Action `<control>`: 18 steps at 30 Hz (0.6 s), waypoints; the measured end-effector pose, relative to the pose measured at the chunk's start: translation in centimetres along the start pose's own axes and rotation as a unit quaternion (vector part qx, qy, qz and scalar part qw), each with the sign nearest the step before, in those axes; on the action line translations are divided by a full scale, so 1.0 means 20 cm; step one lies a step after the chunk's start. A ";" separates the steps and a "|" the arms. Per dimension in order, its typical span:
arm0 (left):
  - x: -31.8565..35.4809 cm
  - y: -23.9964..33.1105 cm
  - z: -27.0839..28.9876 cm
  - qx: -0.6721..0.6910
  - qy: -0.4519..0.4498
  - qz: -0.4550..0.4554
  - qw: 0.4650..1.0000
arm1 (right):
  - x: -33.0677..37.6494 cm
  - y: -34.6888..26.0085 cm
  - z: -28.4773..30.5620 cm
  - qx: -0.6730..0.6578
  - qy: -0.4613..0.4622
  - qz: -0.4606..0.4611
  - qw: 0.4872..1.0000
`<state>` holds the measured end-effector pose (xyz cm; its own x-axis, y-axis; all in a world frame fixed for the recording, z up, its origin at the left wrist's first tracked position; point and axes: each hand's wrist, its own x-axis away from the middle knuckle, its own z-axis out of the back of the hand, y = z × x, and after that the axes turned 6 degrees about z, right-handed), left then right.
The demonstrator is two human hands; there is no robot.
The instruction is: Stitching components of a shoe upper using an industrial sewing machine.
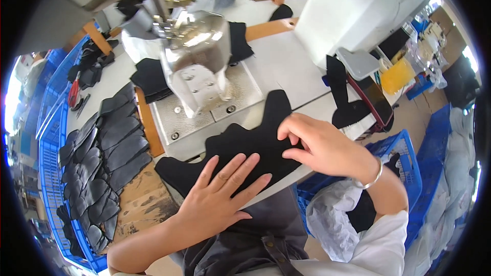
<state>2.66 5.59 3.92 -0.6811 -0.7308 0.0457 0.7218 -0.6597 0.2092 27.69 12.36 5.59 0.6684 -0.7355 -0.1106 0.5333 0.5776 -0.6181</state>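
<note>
A black cut fabric piece with a wavy outline, like a shoe upper part, lies along the table's front edge, before the metal bed plate of a sewing machine. My left hand rests flat on its near left part, fingers spread. Over the right side of the piece is my right hand, fingers bent and thumb apart from them, with a gap between. Whether its fingertips press on the fabric is hard to tell. The machine's shiny head hides the needle area.
Overlapping dark cut pieces cover the left side, beside a blue crate and red-handled scissors. At right are a brush, a phone-like dark slab and the white machine body. A blue basket with a plastic bag stands below.
</note>
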 end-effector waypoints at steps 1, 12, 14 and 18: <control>0.01 0.00 0.01 -0.006 0.007 0.012 1.000 | 0.03 -0.02 -0.02 0.017 0.032 0.005 0.999; 0.04 -0.04 -0.09 0.048 0.059 -0.025 0.997 | 0.07 -0.09 -0.10 0.313 -0.012 0.194 0.930; 0.02 -0.04 -0.11 0.174 0.136 -0.016 0.975 | 0.04 -0.07 -0.07 0.318 -0.010 0.222 0.922; -0.01 -0.06 -0.11 0.213 0.153 0.004 0.965 | -0.03 -0.06 0.00 0.242 -0.039 0.240 0.939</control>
<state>2.19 6.25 1.46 -0.5601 -0.7963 -0.2284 0.5661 -0.5692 0.5963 26.73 12.07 6.44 0.9180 -0.3324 -0.2166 0.3218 0.9431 -0.0833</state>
